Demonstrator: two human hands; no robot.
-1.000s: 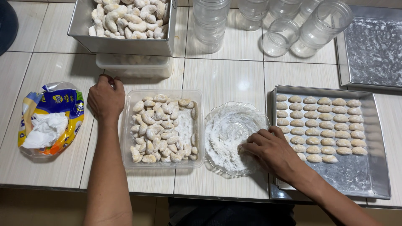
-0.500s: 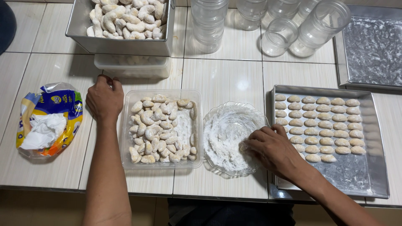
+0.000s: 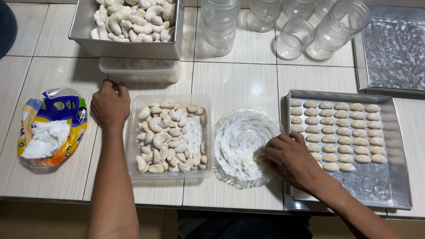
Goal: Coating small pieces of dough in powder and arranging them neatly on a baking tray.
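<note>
My right hand (image 3: 290, 160) reaches into a clear glass dish (image 3: 230, 177) of white powder and holds a small pale cookie (image 3: 258, 156) at the dish's right side. My left hand (image 3: 110, 106) rests curled on the tiled counter, just left of a clear plastic box (image 3: 133, 132) filled with powder-coated crescent cookies. A metal baking tray (image 3: 389, 177) to the right carries rows of plain crescent cookies across its upper half.
At the back left, a metal pan (image 3: 128, 46) heaped with coated cookies sits on a lidded plastic box (image 3: 141, 73). Several clear plastic jars (image 3: 310, 26) stand at the back. A second powdered tray (image 3: 394, 48) lies far right; an open yellow-blue bag (image 3: 51, 128) lies far left.
My right hand has shifted slightly left, from the tray's edge into the powder dish. My left hand has stayed in place.
</note>
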